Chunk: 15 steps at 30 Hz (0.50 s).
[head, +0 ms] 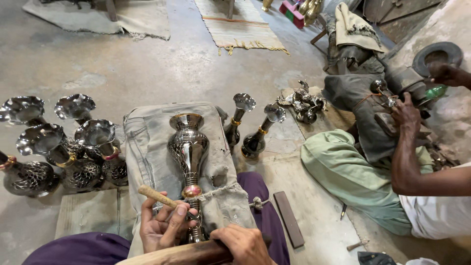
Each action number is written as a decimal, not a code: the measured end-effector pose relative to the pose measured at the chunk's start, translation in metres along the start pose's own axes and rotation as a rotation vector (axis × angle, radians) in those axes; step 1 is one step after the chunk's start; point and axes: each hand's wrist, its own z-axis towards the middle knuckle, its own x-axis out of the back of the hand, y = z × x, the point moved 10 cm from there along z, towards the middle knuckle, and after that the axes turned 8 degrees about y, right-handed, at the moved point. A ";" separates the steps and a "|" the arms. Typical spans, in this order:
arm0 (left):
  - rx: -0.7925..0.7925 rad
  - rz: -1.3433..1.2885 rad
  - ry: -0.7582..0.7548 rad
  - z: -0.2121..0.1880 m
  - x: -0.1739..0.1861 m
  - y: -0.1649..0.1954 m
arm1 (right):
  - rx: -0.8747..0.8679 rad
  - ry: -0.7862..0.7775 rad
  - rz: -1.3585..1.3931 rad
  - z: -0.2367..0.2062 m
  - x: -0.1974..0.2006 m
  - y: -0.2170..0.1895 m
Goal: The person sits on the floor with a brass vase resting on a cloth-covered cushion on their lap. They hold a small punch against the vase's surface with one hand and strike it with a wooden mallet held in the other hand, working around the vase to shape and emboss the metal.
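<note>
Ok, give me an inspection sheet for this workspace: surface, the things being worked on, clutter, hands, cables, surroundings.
Surface: bare concrete floor, with a grey cloth spread over the person's lap.
Job's things: tall engraved metal vase lying on the cloth, mouth pointing away; a wooden-handled tool laid against its stem.
Clutter: finished vases grouped on the left, two slim vases standing beyond the cloth, a flat dark bar on the floor.
Hands: left hand holds the tool; right hand rests on a wooden block.
Cables: nothing seen.
Surroundings: a co-worker seated on the right; woven mat farther off.
</note>
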 end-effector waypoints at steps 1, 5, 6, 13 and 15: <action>0.018 -0.004 0.020 -0.001 -0.001 0.001 | -0.005 0.025 0.032 0.001 0.003 -0.001; 0.068 0.097 0.112 0.002 -0.005 0.005 | -0.208 0.008 0.124 0.010 0.002 0.017; 0.073 0.095 0.133 0.002 -0.007 0.006 | -0.225 0.018 0.148 0.011 0.004 0.018; -0.133 0.310 -0.069 0.025 -0.039 0.083 | -0.483 0.049 0.449 0.011 0.027 0.054; -0.187 0.486 -0.115 0.038 -0.046 0.114 | -0.504 0.193 0.506 0.009 0.052 0.062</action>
